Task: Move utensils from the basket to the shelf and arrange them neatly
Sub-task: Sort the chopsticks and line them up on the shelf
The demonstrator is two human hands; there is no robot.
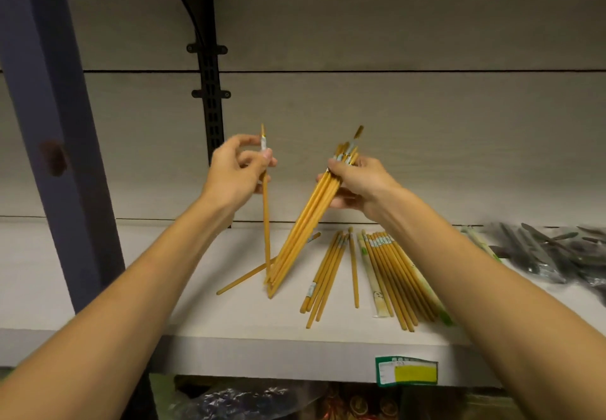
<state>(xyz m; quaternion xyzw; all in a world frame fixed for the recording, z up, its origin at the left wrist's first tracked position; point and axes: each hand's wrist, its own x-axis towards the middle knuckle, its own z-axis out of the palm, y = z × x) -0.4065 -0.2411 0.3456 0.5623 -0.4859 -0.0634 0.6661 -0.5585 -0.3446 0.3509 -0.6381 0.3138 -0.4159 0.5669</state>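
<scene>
— What have your hands got?

— Your left hand (237, 165) pinches a single brush (266, 209) near its metal collar, holding it almost upright, its lower end down at the shelf (183, 314). Your right hand (355, 183) grips a bundle of brushes (301, 232), tilted, bristles up, lower ends resting on the shelf just beside that single one.

— And the rest?

— One loose brush (244, 277) lies behind the bundle's foot. To the right lie a small group of brushes (324, 275), then a row of chopsticks (393, 275). Dark packaged utensils (541, 252) sit at the far right. A green price tag (406, 370) is on the shelf's front edge.
</scene>
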